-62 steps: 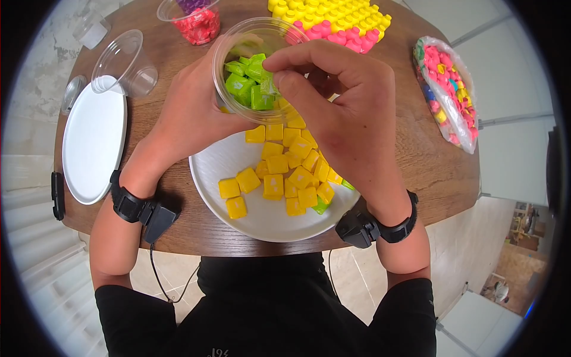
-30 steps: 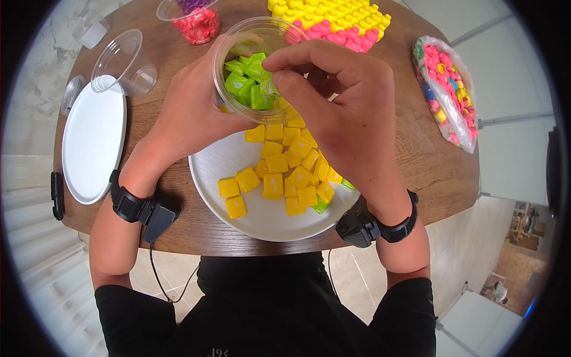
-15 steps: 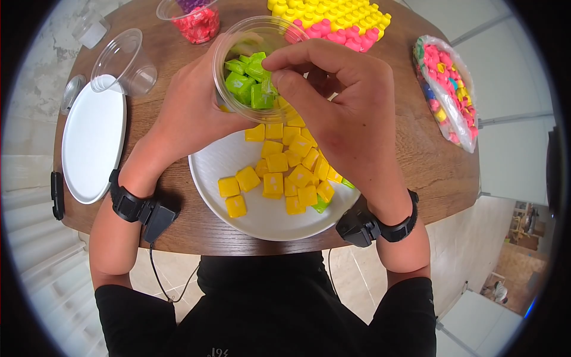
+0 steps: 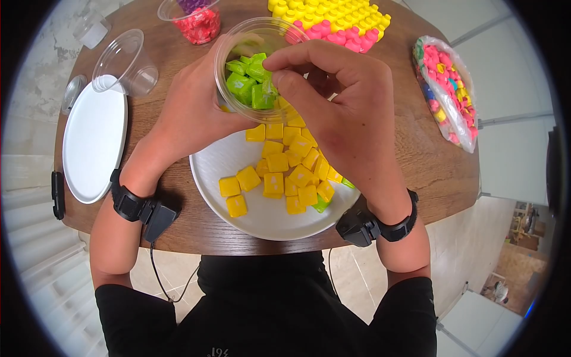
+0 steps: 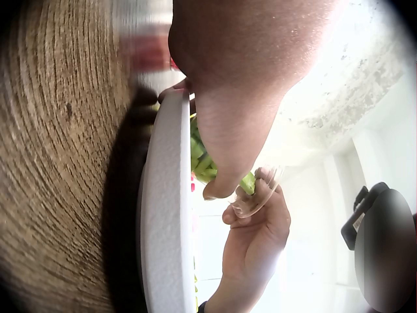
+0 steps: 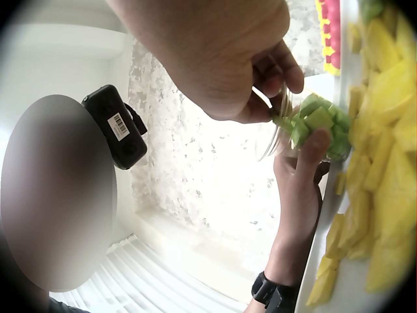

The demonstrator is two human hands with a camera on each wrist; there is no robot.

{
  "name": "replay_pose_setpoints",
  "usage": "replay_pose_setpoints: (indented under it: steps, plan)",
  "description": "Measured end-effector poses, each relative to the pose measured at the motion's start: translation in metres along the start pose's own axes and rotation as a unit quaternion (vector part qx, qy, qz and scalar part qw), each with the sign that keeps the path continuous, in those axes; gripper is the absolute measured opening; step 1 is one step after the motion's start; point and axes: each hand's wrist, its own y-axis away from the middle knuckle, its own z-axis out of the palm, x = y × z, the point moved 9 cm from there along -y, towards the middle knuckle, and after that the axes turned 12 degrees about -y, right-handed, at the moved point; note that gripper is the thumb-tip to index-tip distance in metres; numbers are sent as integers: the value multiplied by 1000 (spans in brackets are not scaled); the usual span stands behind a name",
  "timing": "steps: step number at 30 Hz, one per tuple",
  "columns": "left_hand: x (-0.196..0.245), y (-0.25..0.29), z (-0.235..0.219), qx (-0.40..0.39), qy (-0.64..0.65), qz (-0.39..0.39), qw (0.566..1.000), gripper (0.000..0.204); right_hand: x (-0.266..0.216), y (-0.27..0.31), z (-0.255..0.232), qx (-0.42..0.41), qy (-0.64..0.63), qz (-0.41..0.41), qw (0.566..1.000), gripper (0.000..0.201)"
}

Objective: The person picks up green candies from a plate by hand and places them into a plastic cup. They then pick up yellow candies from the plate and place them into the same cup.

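Observation:
My left hand (image 4: 193,110) grips a clear plastic cup (image 4: 260,28), tilted over the plate, with green wrapped pieces (image 4: 240,87) inside. At the cup's mouth, my right hand (image 4: 351,110) pinches a green piece (image 6: 283,122) between thumb and index finger. Beneath both hands a round white plate (image 4: 209,172) bears many yellow square pieces (image 4: 273,184) and a few green ones near its right edge. In the left wrist view the plate's rim (image 5: 166,215) stands beside the left hand (image 5: 231,130).
An empty clear cup (image 4: 122,62) leans over a second white plate (image 4: 95,143) at the left. Behind are a cup of red pieces (image 4: 199,27) and rows of yellow and pink bottle-shaped items (image 4: 333,18). A bag of colourful caps (image 4: 446,89) lies at the right.

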Motion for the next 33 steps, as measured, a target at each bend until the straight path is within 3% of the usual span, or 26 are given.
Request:
replay_pose_setpoints:
  steps: [20, 23, 26, 29, 33]
  plan:
    - [-1, -1, 0, -2, 7, -7, 1000, 91, -2, 0, 0, -19, -1, 1, 1000, 14]
    - [-3, 0, 1, 7, -3, -7, 1000, 93, 1, -2, -1, -12, -72, -15, 997, 16]
    - [0, -1, 0, 12, -6, 2, 1000, 93, 3, -2, -8, -6, -74, 34, 997, 17]
    - [-2, -1, 2, -2, 17, -16, 1000, 92, -3, -5, -22, 26, -50, 6, 998, 18]
    - [-3, -4, -11, 56, -4, 1, 998, 85, -5, -12, -46, 103, -145, 21, 984, 15]
